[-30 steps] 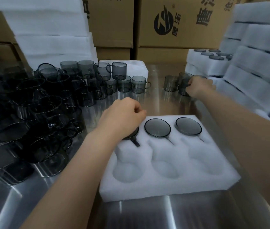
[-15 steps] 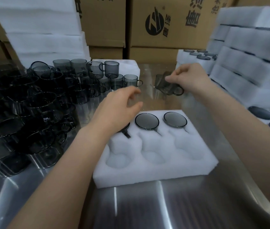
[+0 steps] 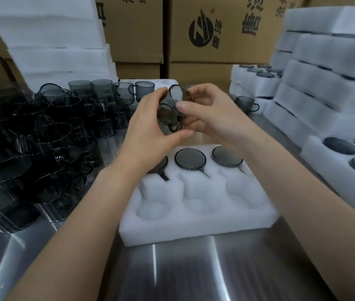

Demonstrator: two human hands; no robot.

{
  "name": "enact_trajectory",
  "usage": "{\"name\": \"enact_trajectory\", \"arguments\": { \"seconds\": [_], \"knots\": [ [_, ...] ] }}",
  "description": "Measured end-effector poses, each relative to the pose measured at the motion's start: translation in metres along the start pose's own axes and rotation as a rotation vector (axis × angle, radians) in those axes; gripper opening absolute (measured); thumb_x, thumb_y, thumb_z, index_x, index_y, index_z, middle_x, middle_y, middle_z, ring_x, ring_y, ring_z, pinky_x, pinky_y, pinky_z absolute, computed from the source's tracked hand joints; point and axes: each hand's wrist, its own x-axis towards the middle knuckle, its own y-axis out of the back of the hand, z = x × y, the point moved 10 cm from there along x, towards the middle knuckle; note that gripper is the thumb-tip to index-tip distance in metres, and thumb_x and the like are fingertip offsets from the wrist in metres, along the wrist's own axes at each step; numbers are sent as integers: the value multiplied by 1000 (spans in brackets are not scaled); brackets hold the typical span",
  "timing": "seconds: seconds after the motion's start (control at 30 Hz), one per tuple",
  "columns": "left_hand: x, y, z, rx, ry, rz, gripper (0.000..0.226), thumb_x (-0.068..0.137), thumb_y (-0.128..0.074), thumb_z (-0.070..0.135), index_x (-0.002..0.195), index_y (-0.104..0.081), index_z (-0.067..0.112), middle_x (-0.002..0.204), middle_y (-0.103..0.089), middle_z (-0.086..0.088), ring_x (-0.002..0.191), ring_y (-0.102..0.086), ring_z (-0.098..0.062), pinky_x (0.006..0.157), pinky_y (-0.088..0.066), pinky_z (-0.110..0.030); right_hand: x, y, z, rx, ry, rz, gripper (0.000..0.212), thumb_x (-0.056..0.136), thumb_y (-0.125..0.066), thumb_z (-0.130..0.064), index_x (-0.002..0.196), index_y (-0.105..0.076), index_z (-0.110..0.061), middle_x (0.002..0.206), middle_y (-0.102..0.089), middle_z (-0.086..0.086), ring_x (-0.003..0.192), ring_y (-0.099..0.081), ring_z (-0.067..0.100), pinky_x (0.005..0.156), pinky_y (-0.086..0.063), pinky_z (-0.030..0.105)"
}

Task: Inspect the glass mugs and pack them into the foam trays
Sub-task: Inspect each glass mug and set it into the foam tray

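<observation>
Both hands hold one smoky grey glass mug (image 3: 170, 107) tilted in the air above the far edge of the white foam tray (image 3: 196, 220). My left hand (image 3: 150, 129) curls round its left side and base; my right hand (image 3: 209, 114) grips it from the right with the thumb on its wall. The mug's handle points down toward me. The tray's far row holds three mugs (image 3: 190, 159), the left one partly hidden by my left wrist. Its near row of three pockets (image 3: 196, 203) holds nothing.
A dense crowd of loose dark glass mugs (image 3: 42, 137) covers the steel table's left side. Filled foam trays (image 3: 332, 101) are stacked at the right, with one mug (image 3: 246, 104) standing beside them. Plain foam sheets (image 3: 55, 40) and cardboard boxes (image 3: 215, 29) stand behind.
My right hand brought a mug from the far right to the centre above the tray. My left hand rose from the tray's left pocket and took hold of the same mug.
</observation>
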Motion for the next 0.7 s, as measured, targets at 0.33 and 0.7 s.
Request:
{"name": "enact_trajectory", "arguments": {
  "seconds": [0.33, 0.7],
  "knots": [
    [0, -1, 5, 43, -37, 10, 66, 68, -85, 23, 127, -56, 20, 115, -62, 8, 103, -58, -7, 85, -41, -7, -8, -5, 6, -210, 143, 13, 40, 77, -83, -25, 99, -50, -22, 108, -59, 9, 82, -69, 17, 57, -58, 32],
    [-2, 1, 10, -99, -82, 0, 65, 62, -89, 24, 119, -58, 26, 103, -62, 26, 99, -58, 7, 90, -46, -13, -11, 8, 5, 80, 122, 101, 26, 97, -61, -28, 78, -50, -15, 80, -63, 13, 45, -59, 24, 38, -44, 24]
  ]
}}
